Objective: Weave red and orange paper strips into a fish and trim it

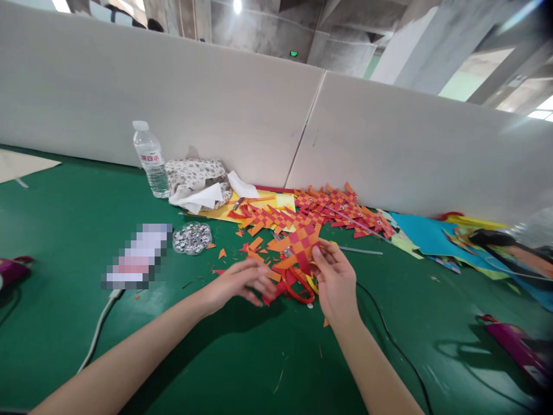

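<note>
We are pinching the weave (pixel 299 245) lightly by its edge with our right hand (pixel 336 282), sparing its strips, left hand (pixel 239 282) hovering half-spread.

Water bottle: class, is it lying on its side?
No, the water bottle stands upright on the green table beside the crumpled cloth.

Bright, even indoor light comes from a round white ceiling lamp (pixel 237 6) and daylight openings at upper right. Soft shadows lie under the left hand (pixel 237 282) on the green felt desk (pixel 64 230). The right edge is blurred, with dark corners.
</note>
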Motion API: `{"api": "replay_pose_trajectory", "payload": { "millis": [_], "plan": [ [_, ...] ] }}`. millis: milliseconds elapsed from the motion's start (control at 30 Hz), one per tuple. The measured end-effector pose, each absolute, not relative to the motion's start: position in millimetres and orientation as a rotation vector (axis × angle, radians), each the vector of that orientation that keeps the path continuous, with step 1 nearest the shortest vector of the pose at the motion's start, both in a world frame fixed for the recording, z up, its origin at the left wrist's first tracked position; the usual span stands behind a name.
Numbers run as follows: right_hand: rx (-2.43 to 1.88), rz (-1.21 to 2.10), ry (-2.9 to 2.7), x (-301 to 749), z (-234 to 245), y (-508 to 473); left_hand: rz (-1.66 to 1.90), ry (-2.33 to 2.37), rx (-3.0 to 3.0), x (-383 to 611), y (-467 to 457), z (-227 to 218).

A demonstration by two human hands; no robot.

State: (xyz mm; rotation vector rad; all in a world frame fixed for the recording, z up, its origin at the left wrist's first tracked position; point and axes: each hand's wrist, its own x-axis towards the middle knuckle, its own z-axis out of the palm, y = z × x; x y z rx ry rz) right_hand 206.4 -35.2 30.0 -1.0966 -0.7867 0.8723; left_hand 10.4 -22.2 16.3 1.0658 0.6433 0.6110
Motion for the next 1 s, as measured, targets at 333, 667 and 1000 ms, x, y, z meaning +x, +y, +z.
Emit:
{"api": "replay_pose_trajectory", "payload": {
  "millis": [333, 667, 1000],
  "plan": [
    [-1.147, 1.328, -1.192, 202, 39, -50, 1.17, 0.998, 1.643, 4, -6, 1],
    [-1.169, 1.104, -1.184, 187, 21, -45, 0.981, 0.621, 1.362, 12, -23, 11],
    [-1.119, 0.911, -1.046, 184, 18, -47, 0.763, 0.736, 1.201, 24, -27, -6]
  ]
}}
